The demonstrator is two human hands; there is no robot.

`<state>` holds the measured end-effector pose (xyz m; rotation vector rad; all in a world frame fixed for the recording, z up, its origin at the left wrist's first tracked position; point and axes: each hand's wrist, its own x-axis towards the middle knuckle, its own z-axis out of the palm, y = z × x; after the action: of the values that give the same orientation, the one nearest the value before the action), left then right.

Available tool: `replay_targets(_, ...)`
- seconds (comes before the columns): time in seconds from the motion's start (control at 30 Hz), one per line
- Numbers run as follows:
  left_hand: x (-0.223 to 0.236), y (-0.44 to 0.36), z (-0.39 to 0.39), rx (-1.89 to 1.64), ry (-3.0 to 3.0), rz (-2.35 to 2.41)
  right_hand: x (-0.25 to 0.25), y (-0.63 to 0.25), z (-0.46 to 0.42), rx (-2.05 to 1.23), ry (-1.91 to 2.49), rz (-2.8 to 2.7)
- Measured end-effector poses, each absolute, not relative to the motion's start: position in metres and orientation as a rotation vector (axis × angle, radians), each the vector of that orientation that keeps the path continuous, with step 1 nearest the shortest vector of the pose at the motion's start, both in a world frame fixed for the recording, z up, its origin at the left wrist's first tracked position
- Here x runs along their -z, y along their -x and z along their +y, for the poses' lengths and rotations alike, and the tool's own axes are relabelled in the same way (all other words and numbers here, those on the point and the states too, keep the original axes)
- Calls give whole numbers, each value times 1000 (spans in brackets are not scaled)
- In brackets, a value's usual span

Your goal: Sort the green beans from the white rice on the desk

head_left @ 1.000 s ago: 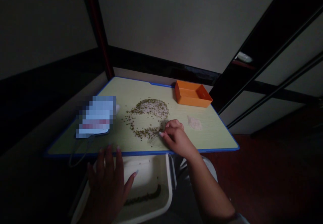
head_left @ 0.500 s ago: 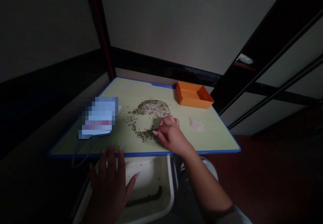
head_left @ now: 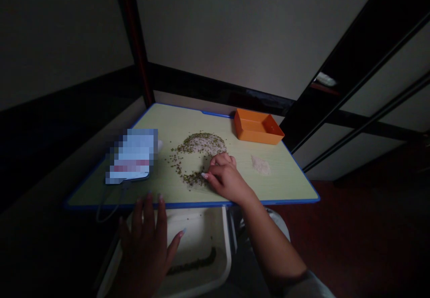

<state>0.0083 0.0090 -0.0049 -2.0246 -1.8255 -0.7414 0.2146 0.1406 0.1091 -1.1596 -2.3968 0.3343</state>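
My right hand rests on the table with its fingers curled and the thumb pressed in, at the right end of a near strip of small green beans. Whatever it pinches is hidden. Behind it lies a heap of white rice grains mixed with green beans. A small pile of rice sits apart on the right. My left hand is spread open over a white bin below the table's near edge, its fingertips close to that edge. Dark green beans lie along the bin's bottom.
An orange open box stands at the table's back right. On the left is a blurred-out phone-like device with a cable. The pale table has a blue rim, and walls stand behind it.
My right hand has shifted slightly left along the near strip of beans. My left hand stays spread over the bin.
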Motion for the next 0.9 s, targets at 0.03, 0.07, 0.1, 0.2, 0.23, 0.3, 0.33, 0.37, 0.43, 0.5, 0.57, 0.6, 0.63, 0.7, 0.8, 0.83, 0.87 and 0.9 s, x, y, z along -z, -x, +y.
replay_targets(0.03, 5, -8, 9, 738, 2031, -1820, -109, -214, 141, -345, 1144, -2402)
replay_targets(0.07, 5, -9, 9, 734, 2038, -1817, -108, -214, 141, -358, 1127, -2409)
replay_targets(0.1, 6, -9, 10, 741, 2032, -1820, -108, -214, 141, -370, 1110, -2419)
replay_targets(0.2, 5, -9, 9, 762, 2017, -1854, -109, -212, 142, -408, 1050, -2454)
replay_targets(0.23, 4, -10, 9, 764, 2018, -1861, -109, -212, 142, -417, 1032, -2464)
replay_targets(0.3, 3, -10, 8, 749, 2032, -1875, -109, -212, 143, -423, 1020, -2472)
replay_targets(0.33, 2, -11, 8, 739, 2040, -1886, -109, -212, 143, -422, 1026, -2468)
replay_targets(0.37, 2, -11, 7, 737, 2039, -1898, -108, -213, 143, -419, 1037, -2460)
replay_targets(0.43, 3, -11, 7, 748, 2028, -1910, -107, -215, 143, -418, 1053, -2442)
replay_targets(0.5, 4, -10, 8, 761, 2017, -1894, -106, -217, 143, -429, 1047, -2437)
replay_targets(0.57, 4, -9, 9, 747, 2031, -1860, -105, -218, 142, -445, 1028, -2443)
replay_targets(0.6, 4, -9, 9, 732, 2042, -1852, -105, -217, 142, -451, 1020, -2445)
replay_targets(0.63, 3, -9, 9, 721, 2046, -1852, -105, -216, 141, -456, 1013, -2447)
replay_targets(0.7, 2, -9, 9, 717, 2035, -1862, -105, -213, 140, -463, 1000, -2449)
replay_targets(0.8, 0, -11, 9, 725, 2019, -1861, -107, -210, 139, -478, 972, -2458)
replay_targets(0.83, -1, -11, 9, 725, 2019, -1851, -107, -209, 139, -486, 960, -2461)
replay_targets(0.87, 0, -11, 9, 721, 2022, -1844, -108, -210, 138, -493, 951, -2463)
replay_targets(0.9, 0, -11, 9, 720, 2020, -1842, -109, -211, 138, -499, 944, -2463)
